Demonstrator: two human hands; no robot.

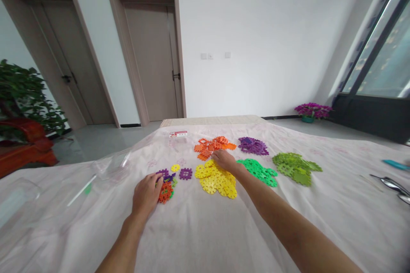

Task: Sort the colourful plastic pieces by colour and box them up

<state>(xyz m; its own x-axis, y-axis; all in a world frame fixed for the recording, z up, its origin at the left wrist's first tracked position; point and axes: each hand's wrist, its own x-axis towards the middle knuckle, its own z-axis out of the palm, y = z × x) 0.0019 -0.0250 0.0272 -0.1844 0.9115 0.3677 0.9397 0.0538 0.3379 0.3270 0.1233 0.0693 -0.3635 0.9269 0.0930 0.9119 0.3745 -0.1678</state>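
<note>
At twelve o'clock from the heap of bright yellow, round, notched plastic discs (212, 184), the right hand (224, 160) reaches across the seam to the near edge of the orange, notched plastic pieces (206, 147). Its fingers point down and inward; whether they pinch a piece, I cannot tell.

Over at nine o'clock, the left hand (145, 192) curves round the left edge of a small mixed heap of orange, purple and green plastic pieces (165, 193), thumb beside it, the grip hidden. Just beside that heap, toward the yellow, sits a purple, square, lattice-shaped plastic piece (185, 173), with a single yellow, round plastic disc (175, 167) at ten o'clock; cloth shows all round both.

Tight quarters on the right! At three o'clock the emerald-green, flower-shaped plastic pieces (261, 173) lie close to the yellow, the right forearm passing their near edge. Further out, the lime-green plastic pieces (296, 166) stand apart, and at two o'clock the purple plastic pieces (253, 146) keep a narrow gap from the orange.

Down at six o'clock, there's the roomiest stretch: pale, pink-patterned tablecloth (198, 234) between the forearms. Way out at three, a silver metal tool (393, 185) lies near the right edge of view.
</note>
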